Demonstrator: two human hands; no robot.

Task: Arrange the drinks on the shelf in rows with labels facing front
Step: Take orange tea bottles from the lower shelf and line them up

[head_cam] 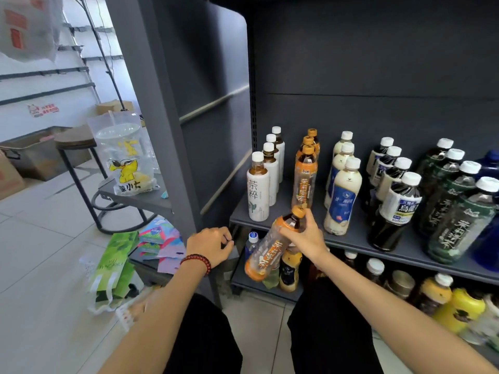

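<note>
My right hand (305, 234) grips an orange-labelled tea bottle (270, 248) near its neck and holds it tilted in front of the grey shelf (356, 238). On that shelf the drinks stand in rows: white-labelled tea (258, 191), orange tea (304, 182), milky bottles with blue labels (342, 197), dark oolong bottles (391, 211) and green-labelled tea (456, 228). My left hand (212, 245) hangs just left of the shelf's front corner with its fingers loosely curled and nothing in it; a red bead bracelet circles its wrist.
The lower shelf (251, 286) holds mixed bottles, some yellow (459, 310) at the right. Blue bottles (488, 238) stand at the shelf's far right. A stool (78, 157), a plastic bag with a cup (127, 157), cardboard boxes and green tea packets (116, 265) are on the left.
</note>
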